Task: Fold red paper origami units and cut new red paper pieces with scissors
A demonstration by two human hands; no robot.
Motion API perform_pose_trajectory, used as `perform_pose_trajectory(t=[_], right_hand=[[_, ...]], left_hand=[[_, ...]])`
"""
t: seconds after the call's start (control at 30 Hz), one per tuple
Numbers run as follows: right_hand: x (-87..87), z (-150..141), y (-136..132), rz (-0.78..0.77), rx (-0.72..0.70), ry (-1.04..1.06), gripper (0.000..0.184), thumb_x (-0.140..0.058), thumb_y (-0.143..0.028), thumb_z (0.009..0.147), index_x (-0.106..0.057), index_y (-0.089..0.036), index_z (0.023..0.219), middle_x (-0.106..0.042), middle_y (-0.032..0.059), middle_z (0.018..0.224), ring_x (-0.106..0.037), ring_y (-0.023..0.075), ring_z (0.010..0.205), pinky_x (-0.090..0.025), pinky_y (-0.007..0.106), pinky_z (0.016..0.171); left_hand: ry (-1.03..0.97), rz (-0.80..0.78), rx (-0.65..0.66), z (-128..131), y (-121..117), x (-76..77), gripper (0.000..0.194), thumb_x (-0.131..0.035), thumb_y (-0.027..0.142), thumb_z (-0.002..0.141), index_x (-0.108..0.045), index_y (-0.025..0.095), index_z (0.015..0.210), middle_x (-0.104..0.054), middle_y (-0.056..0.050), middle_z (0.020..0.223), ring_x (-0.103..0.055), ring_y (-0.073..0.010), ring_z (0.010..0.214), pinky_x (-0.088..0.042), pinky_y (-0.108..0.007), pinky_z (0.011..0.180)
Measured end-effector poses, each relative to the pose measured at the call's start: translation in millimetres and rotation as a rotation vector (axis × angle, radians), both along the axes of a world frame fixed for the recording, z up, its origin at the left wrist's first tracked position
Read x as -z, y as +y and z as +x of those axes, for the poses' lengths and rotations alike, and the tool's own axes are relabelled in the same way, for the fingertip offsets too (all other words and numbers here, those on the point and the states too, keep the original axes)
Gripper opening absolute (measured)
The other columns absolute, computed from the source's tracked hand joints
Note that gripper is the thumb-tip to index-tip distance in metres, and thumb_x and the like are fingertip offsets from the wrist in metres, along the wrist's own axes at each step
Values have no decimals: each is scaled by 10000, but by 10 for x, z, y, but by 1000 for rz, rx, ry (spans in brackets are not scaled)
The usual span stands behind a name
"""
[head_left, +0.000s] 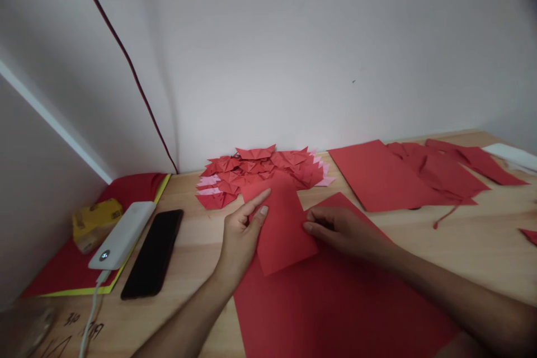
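A rectangular piece of red paper (pixel 283 229) is held up between my two hands, above a larger red sheet (pixel 335 302) lying on the table. My left hand (pixel 243 232) pinches its left edge, with thumb and forefinger on the near face. On the opposite edge, my right hand (pixel 339 229) grips it between thumb and curled fingers. Just beyond the paper, a pile of folded red and pink paper pieces (pixel 255 168) lies against the wall.
To the right are a red sheet (pixel 373 176) and several cut red paper strips (pixel 453 170). On the left lie a black phone (pixel 153 251), a white power bank (pixel 123 235) with a cable (pixel 90 313), and a yellow packet (pixel 96 221) on red and yellow sheets (pixel 54 277).
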State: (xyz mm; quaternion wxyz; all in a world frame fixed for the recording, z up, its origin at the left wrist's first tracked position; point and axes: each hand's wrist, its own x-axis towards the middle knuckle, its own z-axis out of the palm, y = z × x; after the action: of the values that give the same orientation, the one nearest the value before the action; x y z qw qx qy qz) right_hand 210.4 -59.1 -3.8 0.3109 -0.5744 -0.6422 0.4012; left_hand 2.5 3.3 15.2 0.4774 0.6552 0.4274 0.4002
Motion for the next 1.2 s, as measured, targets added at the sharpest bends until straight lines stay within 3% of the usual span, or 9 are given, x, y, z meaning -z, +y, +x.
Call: perform_pose_trajectory(t=[0.23,0.33,0.47,0.6,0.93,1.2], right_hand=[[43,31,24,-8,-29,41,288,-489,-373,910,-469,-186,692,-450,-37,670,-400,109,622,-305,236,569],[57,38,27,10,6,44,279,-478,-373,917,-463,-189,709,-438,-37,679,-402,111,632,-311,241,580],[68,52,49,27,90,75,309,-447,-418,937,-453,-196,723,-438,-38,694,-409,113,638,-320,244,583],[78,60,72,18,137,81,346,-437,-456,940,-453,-198,710,-446,-37,688,-413,115,628,-322,249,572],[82,67,60,31,158,36,427,-403,-500,946,-390,-201,641,-426,-40,622,-378,107,563,-293,254,532],[44,65,36,51,89,-18,429,-387,-485,960,-443,-195,650,-498,-30,620,-450,115,580,-321,251,563]], left_hand=[[-68,-98,14,-16,37,57,469,-622,370,857,-590,206,1296,-602,-88,1324,-602,-229,1167,-497,-328,948],[-45,-70,42,-23,51,82,506,-607,385,868,-544,223,1343,-565,-87,1371,-564,-234,1216,-467,-343,986],[51,21,155,-18,46,103,488,-590,356,883,-530,231,1352,-529,-58,1412,-490,-200,1292,-378,-320,1077],[94,-9,242,-8,23,116,416,-578,322,888,-591,213,1289,-589,-54,1346,-543,-192,1234,-397,-307,1060],[30,-161,182,9,-18,45,458,-641,333,833,-615,191,1268,-641,-79,1276,-627,-237,1115,-491,-320,941],[14,-109,153,-13,3,64,440,-647,336,831,-633,195,1247,-637,-77,1282,-601,-237,1163,-475,-310,966]])
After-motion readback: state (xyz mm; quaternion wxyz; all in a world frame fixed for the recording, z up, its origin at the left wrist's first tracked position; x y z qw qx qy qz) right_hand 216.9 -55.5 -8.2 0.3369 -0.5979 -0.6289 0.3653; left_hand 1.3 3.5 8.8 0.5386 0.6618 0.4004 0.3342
